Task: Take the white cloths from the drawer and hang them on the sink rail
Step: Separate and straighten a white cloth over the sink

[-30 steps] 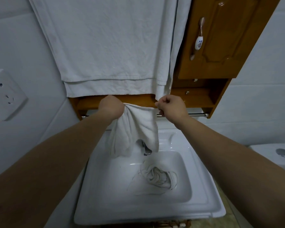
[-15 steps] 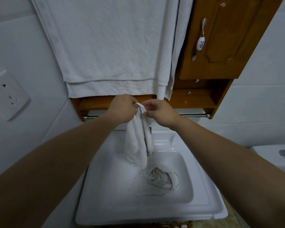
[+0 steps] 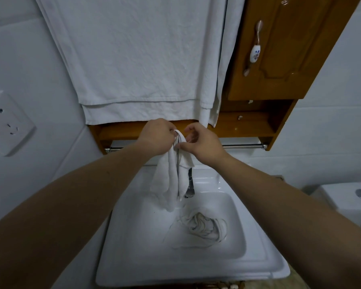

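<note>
Head view: held a white cloth [image 3: 171,176] up at frame centre, over the sink [image 3: 133,257].
Gripped its bunched top in the left hand [image 3: 156,135], pinched its edge with the right hand [image 3: 202,146], just before the sink rail [image 3: 242,146]; let it hang down. Left a second, crumpled cloth [image 3: 202,226] in the basin, lower centre.

Single head-worn wide-angle view, looking forward and steeply down along both forearms. Sink [image 3: 192,274] lies close below; wooden cabinet [image 3: 279,59] and wall socket [image 3: 7,124] sit near the frame edges, bowed by lens distortion.
</note>
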